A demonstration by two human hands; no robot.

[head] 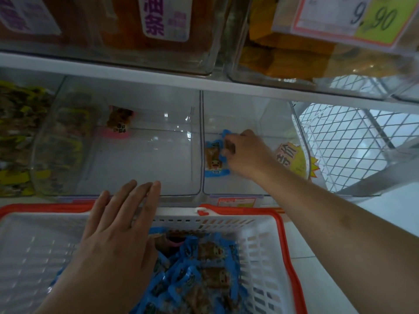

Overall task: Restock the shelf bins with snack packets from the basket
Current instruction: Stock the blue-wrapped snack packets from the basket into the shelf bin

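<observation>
While left hand (118,225) hovers flat over basket (267,241); right hand (246,152) pinches blue packets (214,159).

The right hand (246,152) reaches into the right clear bin (260,123), fingers curled on blue packets (215,159). The left hand (118,225) hovers flat over the basket (267,241) of blue packets.

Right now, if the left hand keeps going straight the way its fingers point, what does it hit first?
Probably the front wall of the clear bin: the left hand hovers flat over the basket rim, fingers aimed at it. Depth is unclear; it might pass over the wall.
</observation>
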